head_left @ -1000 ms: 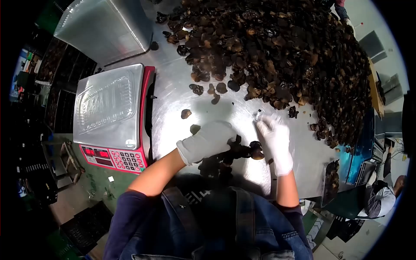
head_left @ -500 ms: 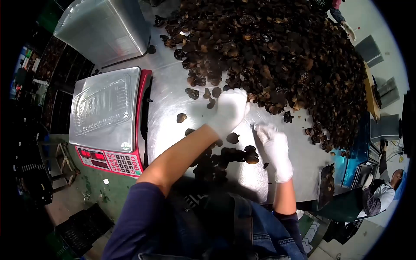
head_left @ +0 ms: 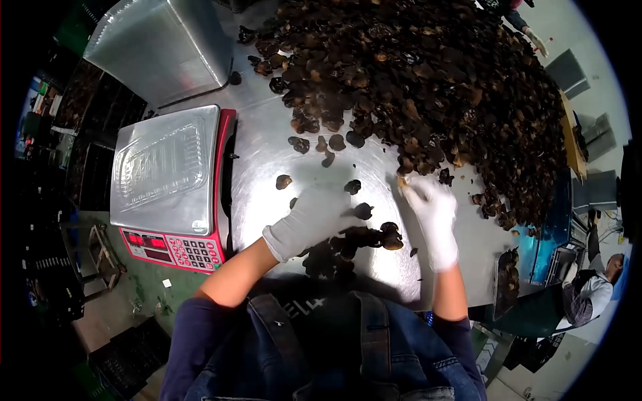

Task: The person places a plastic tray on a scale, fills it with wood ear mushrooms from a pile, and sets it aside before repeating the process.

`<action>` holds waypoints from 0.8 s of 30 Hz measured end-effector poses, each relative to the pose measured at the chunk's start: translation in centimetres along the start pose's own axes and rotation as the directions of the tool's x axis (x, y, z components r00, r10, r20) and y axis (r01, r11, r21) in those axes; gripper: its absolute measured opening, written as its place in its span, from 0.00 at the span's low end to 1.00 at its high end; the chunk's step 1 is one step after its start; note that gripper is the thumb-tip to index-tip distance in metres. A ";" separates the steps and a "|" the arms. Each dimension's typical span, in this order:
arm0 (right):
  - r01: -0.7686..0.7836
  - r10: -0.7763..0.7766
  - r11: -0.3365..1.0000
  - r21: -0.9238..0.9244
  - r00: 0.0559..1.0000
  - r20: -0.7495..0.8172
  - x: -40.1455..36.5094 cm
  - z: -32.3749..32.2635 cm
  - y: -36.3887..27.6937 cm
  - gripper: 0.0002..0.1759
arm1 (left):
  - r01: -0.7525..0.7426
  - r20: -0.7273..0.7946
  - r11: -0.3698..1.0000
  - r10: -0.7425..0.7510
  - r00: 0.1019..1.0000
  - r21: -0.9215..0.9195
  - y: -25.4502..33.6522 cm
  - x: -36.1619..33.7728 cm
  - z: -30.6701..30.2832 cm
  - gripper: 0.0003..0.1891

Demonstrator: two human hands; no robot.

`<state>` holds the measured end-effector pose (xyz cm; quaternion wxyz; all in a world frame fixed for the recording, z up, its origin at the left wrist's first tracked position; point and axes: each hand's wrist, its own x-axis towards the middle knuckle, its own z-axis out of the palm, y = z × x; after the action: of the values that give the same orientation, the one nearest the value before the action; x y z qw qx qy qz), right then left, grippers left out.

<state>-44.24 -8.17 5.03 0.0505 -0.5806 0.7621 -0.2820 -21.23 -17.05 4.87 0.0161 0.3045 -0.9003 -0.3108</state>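
Observation:
My left hand (head_left: 317,217), in a white glove, is low over the metal table, slightly blurred, fingers stretched toward a dark wood ear mushroom piece (head_left: 363,211). It appears to hold nothing. Thumb and fingers of my gloved right hand (head_left: 433,217) are pinched on a small light-brown mushroom piece (head_left: 401,182). Between my hands and my body lies a small cluster of dark mushroom pieces (head_left: 341,250), partly under my left hand. Beyond both hands rises a large heap of wood ear mushrooms (head_left: 428,87). A few single pieces (head_left: 284,182) lie apart on the steel.
At left stands a red digital scale (head_left: 170,250) with a clear plastic tray (head_left: 164,160) on its plate. Behind it is a tall stack of clear trays (head_left: 160,53). Another person's gloved hand (head_left: 537,43) shows at the far right; a seated person (head_left: 592,294) is beyond the table.
My left hand has moved back from the heap's edge toward the near cluster, its fingers opening out. My right hand has shifted slightly right and away from me; the brown piece now shows at its fingertips.

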 end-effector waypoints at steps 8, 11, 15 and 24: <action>-0.265 0.308 0.951 -0.158 0.803 0.510 -14.9 -13.1 2.4 0.19 | 0.012 -0.279 0.993 -0.045 0.959 -0.119 -1.1 2.8 3.0 0.10; -0.191 0.269 0.939 -0.286 0.926 0.265 -14.7 -8.0 2.5 0.34 | -0.226 -0.334 0.957 0.276 0.901 0.183 0.0 4.3 6.6 0.13; -0.032 0.049 0.988 -0.154 0.993 0.107 -11.5 -1.7 2.5 0.32 | -0.250 -0.310 0.967 0.255 0.916 0.057 5.0 3.2 8.5 0.20; 0.106 0.057 0.985 -0.137 0.544 0.837 -14.4 -12.0 1.8 0.14 | -0.468 0.157 0.827 0.441 0.884 0.311 3.4 -1.2 6.1 0.11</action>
<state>-46.00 9.77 10.62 0.3541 -0.6573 0.6584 0.0951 -23.39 -10.95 2.06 0.0018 0.0671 -0.9865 -0.1497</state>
